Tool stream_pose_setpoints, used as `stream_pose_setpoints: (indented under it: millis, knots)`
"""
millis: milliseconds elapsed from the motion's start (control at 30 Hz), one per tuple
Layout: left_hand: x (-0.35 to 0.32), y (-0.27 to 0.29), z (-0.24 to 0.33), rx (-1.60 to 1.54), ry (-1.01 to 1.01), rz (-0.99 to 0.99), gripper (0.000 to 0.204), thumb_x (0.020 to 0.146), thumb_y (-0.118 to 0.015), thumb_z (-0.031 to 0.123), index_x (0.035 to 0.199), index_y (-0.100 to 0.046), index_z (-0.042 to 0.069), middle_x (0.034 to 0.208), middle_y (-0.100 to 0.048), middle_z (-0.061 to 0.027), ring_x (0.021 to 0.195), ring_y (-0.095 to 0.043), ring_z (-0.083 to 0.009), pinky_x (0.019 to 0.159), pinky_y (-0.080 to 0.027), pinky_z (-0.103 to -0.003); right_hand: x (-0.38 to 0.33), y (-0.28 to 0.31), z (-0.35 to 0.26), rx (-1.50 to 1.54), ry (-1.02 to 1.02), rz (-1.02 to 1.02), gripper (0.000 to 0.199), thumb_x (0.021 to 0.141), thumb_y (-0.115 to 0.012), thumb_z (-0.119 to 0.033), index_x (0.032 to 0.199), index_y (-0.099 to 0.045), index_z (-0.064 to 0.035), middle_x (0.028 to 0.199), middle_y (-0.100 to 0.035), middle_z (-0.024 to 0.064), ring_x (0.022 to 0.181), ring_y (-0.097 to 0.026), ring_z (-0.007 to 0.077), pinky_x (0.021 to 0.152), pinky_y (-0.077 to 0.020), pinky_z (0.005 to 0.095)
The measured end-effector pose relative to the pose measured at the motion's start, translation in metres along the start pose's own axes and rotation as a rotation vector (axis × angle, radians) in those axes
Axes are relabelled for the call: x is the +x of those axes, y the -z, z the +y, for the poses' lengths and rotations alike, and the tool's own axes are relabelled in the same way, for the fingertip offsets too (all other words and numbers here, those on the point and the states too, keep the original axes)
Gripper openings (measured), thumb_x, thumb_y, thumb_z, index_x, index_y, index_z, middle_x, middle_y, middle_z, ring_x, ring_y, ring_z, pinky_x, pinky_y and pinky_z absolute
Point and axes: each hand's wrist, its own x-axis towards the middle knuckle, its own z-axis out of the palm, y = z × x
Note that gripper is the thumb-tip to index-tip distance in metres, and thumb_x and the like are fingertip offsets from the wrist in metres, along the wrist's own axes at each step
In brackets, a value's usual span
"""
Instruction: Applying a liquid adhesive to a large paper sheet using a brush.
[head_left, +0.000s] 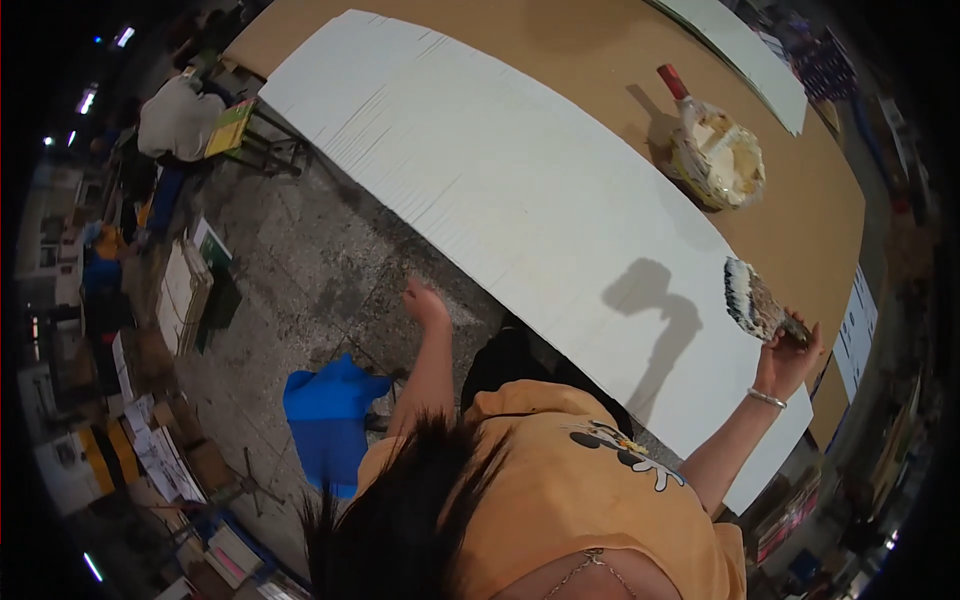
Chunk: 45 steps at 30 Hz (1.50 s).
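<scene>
My right hand [790, 358], with a bracelet at its wrist, is closed round the handle of a wide brush [752, 300]. Pale, paste-like stuff coats the bristles. The brush is over the right end of a long white spread of sheets [500, 180], whose left part shows several thin, staggered edges. A shadow of hand and brush falls on the white surface. Off the near edge of the sheets, my left hand [427, 303] hangs over the floor with curled fingers and nothing showing in them. A tub [715, 160] smeared with cream-coloured paste stands beyond the sheets, with a red-handled tool [673, 82] leaning out.
The brown tabletop [590, 50] reaches behind the sheets, with another pale stack [740, 50] at its far right. A blue-covered stool [333, 420] stands by my left arm. Bundled boards [185, 295] stand on the grey floor [300, 235]. A person [180, 118] sits at far left.
</scene>
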Motion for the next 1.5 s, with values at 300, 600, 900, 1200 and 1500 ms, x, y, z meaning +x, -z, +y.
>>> stream_pose_setpoints:
  millis: [300, 600, 900, 1200, 1500]
  knots:
    - [-0.006, -0.107, 0.17, -0.112, -0.908, 0.03, 0.044, 0.087, -0.058, 0.018, 0.12, -0.047, -0.008, 0.122, -0.047, -0.0238, 0.119, -0.041, -0.0361, 0.101, -0.033, -0.042, 0.001, 0.04, -0.012, 0.023, 0.114, 0.155, 0.042, 0.091, -0.046, -0.03, 0.105, -0.056, 0.0088, 0.105, -0.06, 0.0201, 0.074, -0.052, 0.0222, 0.066, -0.0457, 0.0296]
    - [-0.123, -0.32, 0.257, 0.503, -1.299, -0.687, 0.047, 0.085, -0.052, 0.022, 0.128, -0.045, 0.003, 0.131, -0.043, -0.0162, 0.123, -0.038, -0.032, 0.103, -0.03, -0.044, -0.061, 0.039, -0.03, -0.026, 0.261, 0.355, 0.048, 0.093, -0.042, -0.027, 0.117, -0.049, 0.0147, 0.104, -0.06, 0.0205, 0.081, -0.053, 0.025, 0.073, -0.045, 0.0329]
    - [-0.158, -0.456, 0.254, 0.959, -1.774, -1.198, 0.064, 0.082, -0.058, 0.01, 0.14, -0.033, 0.016, 0.15, -0.022, -0.0073, 0.139, -0.015, -0.0313, 0.113, -0.012, -0.048, -0.118, 0.086, -0.062, -0.083, 0.379, 0.528, 0.045, 0.093, -0.044, -0.029, 0.111, -0.055, 0.0105, 0.092, -0.062, 0.0182, 0.081, -0.056, 0.0255, 0.074, -0.0458, 0.0349]
    - [-0.117, -0.518, 0.243, 1.117, -1.767, -0.964, 0.051, 0.077, -0.063, 0.023, 0.127, -0.052, 0.018, 0.115, -0.057, -0.0159, 0.109, -0.053, -0.0335, 0.091, -0.044, -0.042, -0.118, 0.108, -0.058, -0.037, 0.406, 0.584, 0.044, 0.094, -0.043, -0.029, 0.108, -0.056, 0.0102, 0.091, -0.063, 0.0173, 0.079, -0.057, 0.0266, 0.071, -0.047, 0.0349]
    - [-0.176, -0.471, 0.22, 1.072, -1.704, -1.014, 0.043, 0.076, -0.069, 0.027, 0.116, -0.062, 0.012, 0.103, -0.063, -0.0164, 0.095, -0.061, -0.0323, 0.083, -0.048, -0.039, -0.069, 0.128, -0.051, 0.129, 0.358, 0.442, 0.046, 0.093, -0.045, -0.031, 0.108, -0.056, 0.0115, 0.092, -0.063, 0.02, 0.079, -0.059, 0.0297, 0.078, -0.0476, 0.0387]
